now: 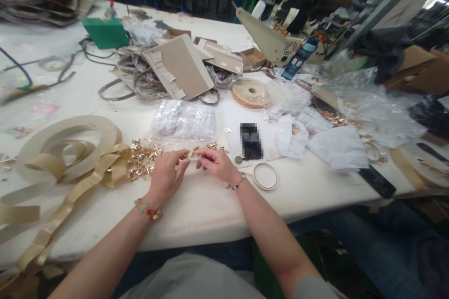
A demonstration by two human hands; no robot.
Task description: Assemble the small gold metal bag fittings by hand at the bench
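On my feed I see shiny, gold-coloured metal fittings (140, 159), a smooth, satiny tan strip (75, 196) at left, a glossy, crinkled plastic bag (184, 120) and a matt tabletop (199, 217).

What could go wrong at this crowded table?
The small gold-coloured pieces lie loose beside the left hand, so a careless sweep might scatter them. The gold strip trails right up against that pile; a tug on it could drag some pieces along. The pale ring near the right hand might get knocked by that wrist.
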